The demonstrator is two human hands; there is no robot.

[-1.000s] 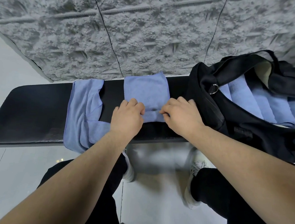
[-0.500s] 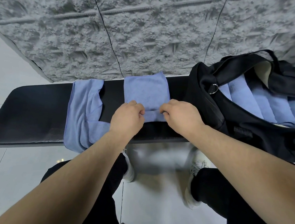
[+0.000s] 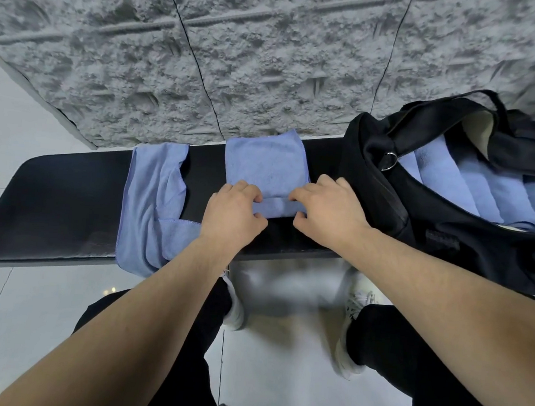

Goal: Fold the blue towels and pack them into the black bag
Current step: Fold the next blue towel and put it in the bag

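Observation:
A blue towel [image 3: 264, 162] lies folded narrow on the black bench [image 3: 58, 199], its near end rolled into a small tube. My left hand [image 3: 231, 216] pinches the left end of that roll and my right hand [image 3: 326, 209] pinches the right end. A second blue towel [image 3: 150, 206] lies loose and crumpled to the left, hanging over the bench's front edge. The black bag [image 3: 388, 193] stands open on the bench's right end, with several rolled blue towels [image 3: 472, 190] lined up inside.
A rough grey stone wall [image 3: 239, 56] rises right behind the bench. Pale floor tiles [image 3: 27, 312] lie in front. My legs in black trousers and white shoes [image 3: 352, 309] stand close under the bench edge.
Both hands have rolled the towel's near end away from me, so the roll is thicker and sits a little farther up the towel. The other towel and the bag have not moved.

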